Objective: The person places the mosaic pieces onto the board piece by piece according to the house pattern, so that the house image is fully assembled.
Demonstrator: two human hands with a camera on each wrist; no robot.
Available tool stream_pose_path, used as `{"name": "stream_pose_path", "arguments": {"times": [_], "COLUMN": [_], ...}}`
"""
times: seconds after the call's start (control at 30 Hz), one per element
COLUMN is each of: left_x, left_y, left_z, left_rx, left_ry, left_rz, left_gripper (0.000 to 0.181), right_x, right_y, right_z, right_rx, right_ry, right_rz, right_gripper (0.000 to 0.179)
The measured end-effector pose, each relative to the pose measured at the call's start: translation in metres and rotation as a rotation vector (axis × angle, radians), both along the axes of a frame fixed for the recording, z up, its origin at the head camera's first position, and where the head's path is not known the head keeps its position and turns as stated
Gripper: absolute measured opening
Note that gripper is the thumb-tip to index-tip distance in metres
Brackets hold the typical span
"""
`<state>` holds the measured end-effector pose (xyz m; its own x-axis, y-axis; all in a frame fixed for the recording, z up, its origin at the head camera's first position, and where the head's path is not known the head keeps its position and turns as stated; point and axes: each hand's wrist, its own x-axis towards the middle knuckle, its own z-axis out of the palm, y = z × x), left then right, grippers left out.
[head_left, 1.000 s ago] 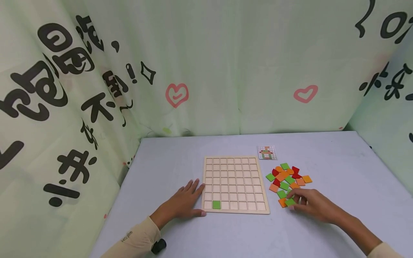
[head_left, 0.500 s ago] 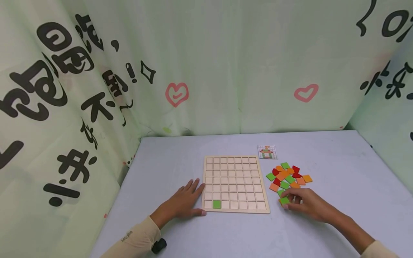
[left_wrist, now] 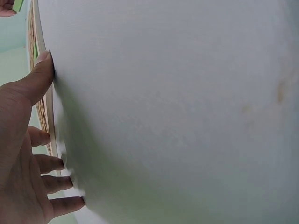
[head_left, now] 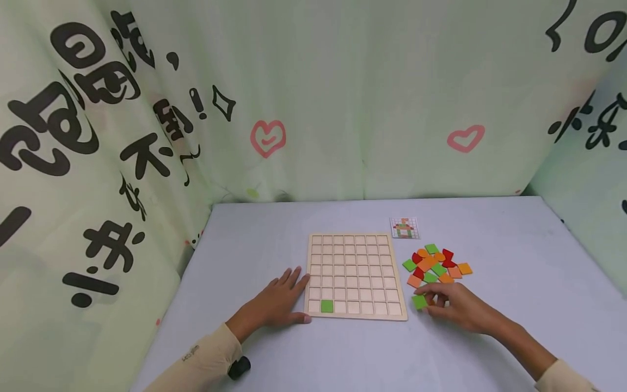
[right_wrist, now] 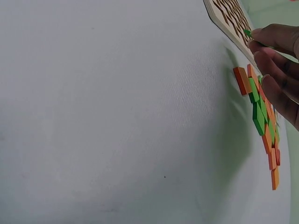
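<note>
My left hand [head_left: 278,300] lies at the left edge of a wooden grid board [head_left: 352,270], fingers extended and thumb near the board's lower left corner. In the left wrist view, the thumb and fingertips [left_wrist: 43,57] meet the board's edge. One green square tile [head_left: 326,306] sits in the board's bottom row, second cell from the left. To the right of the board, my right hand [head_left: 458,309] pinches another green square tile [head_left: 419,302] between thumb and fingers. The right wrist view shows that tile [right_wrist: 247,32] edge-on at the fingertips, overlapping the board.
Beyond my right hand lies a loose pile of green, orange and red tiles [head_left: 427,264], some partly hidden by the fingers. A small pattern card [head_left: 404,228] rests by the board's upper right corner. A printed curtain [head_left: 362,109] hangs behind the pale table [head_left: 254,234].
My right hand has moved left from the pile's near end toward the board, carrying the green tile. My left hand keeps its place at the board. The head view has tilted slightly.
</note>
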<state>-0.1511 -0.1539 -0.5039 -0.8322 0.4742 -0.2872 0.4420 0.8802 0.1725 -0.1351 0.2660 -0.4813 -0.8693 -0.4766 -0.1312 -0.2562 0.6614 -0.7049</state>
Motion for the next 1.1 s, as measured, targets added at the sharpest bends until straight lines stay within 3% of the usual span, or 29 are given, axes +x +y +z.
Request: {"name": "stream_pose_path", "arguments": {"times": [0.33,0.77,1.1], "left_x": [-0.001,0.000,0.000], "left_y": [0.000,0.001,0.001], "left_z": [0.001,0.001,0.001], "left_rx": [-0.003,0.005,0.013], "left_ry": [0.002,-0.008,-0.015], "left_rz": [0.000,0.009,0.009], "left_gripper": [0.098,0.098,0.098], "right_x": [-0.006,-0.018,-0.028], "right_y": [-0.016,-0.057,-0.079], "right_z": [0.003,0.001,0.003], "right_rx": [-0.051,-0.133,-0.102], "right_ry": [0.017,0.011,-0.028], "right_rz": [0.014,0.053,0.094], "right_gripper": [0.031,0.028,0.029]}}
